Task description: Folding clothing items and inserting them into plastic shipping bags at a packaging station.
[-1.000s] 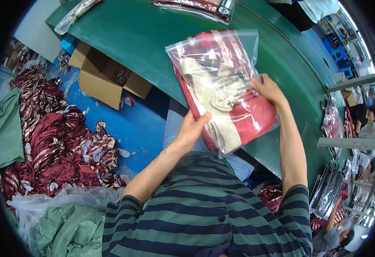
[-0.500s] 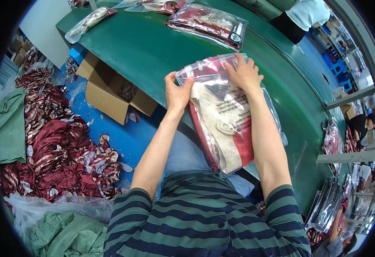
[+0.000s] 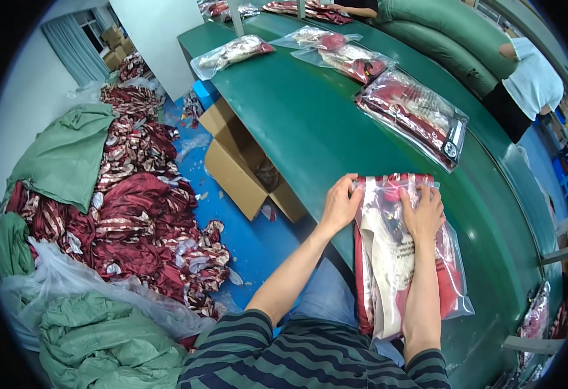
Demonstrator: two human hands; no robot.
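A clear plastic bag (image 3: 395,243) holds a folded red and cream garment with dark printing. It lies on the green work surface, its lower end reaching my body at the near edge. My left hand (image 3: 342,204) grips the bag's far left corner between thumb and fingers. Across its upper right part lies my right hand (image 3: 425,214), thumb and fingers spread and pressing on the plastic near the far edge. My right forearm covers part of the bag.
Several bagged garments (image 3: 414,117) lie farther along the green table (image 3: 284,97). An open cardboard box (image 3: 235,181) stands below its left edge. Heaped dark red striped fabric (image 3: 141,214) and green sheeting (image 3: 102,340) cover the floor at left. A person (image 3: 530,81) stands beyond the table.
My view has swung, so the table and bag sit differently in the picture. The bag's far end now lies flatter, and my right hand has come down onto it.
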